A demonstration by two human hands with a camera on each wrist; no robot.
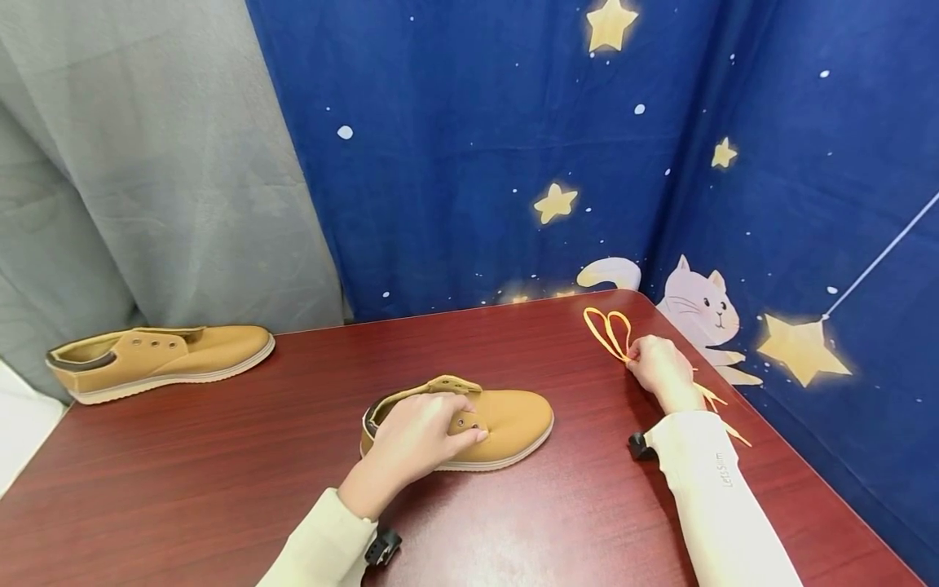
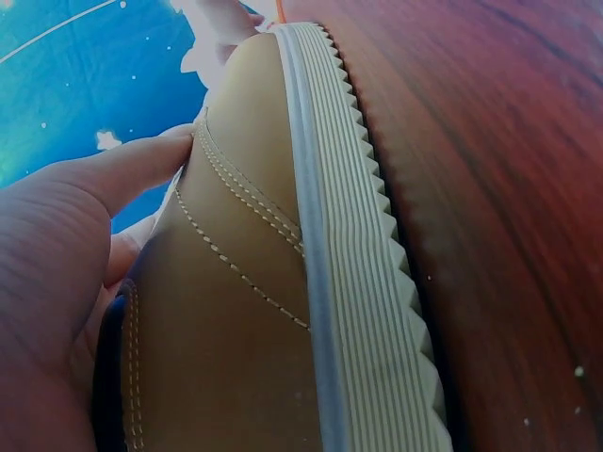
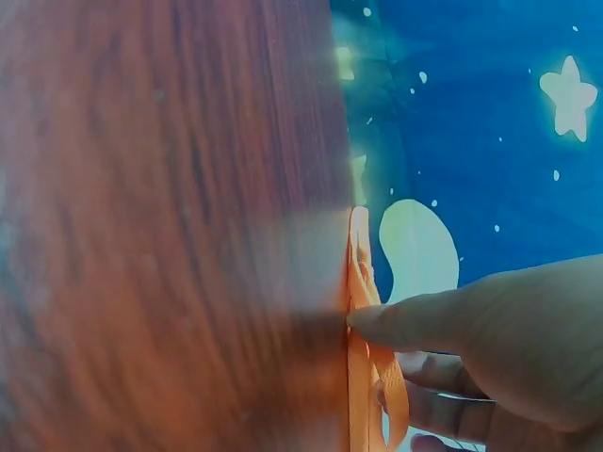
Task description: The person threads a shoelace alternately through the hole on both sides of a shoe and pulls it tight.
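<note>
A tan lace-up shoe [image 1: 517, 416] without laces sits upright on the table, toe to the right. My left hand [image 1: 411, 436] holds it over the opening, the thumb near the eyelets. In the left wrist view that thumb [image 2: 132, 174] rests against the stitched upper of the shoe [image 2: 236, 254], with other fingers partly hidden behind it. At the right, my right hand [image 1: 660, 371] pinches an orange shoelace [image 1: 609, 334], looped at its far side, loose ends trailing under the wrist. The right wrist view has the thumb [image 3: 410, 320] pressing on the folded lace [image 3: 359, 273].
A second tan shoe [image 1: 198, 359] without laces stands at the table's back left, toe to the right. The reddish-brown table [image 1: 528, 522] ends at the right just past the lace. A grey curtain [image 1: 169, 163] and a blue starry curtain [image 1: 469, 163] hang behind.
</note>
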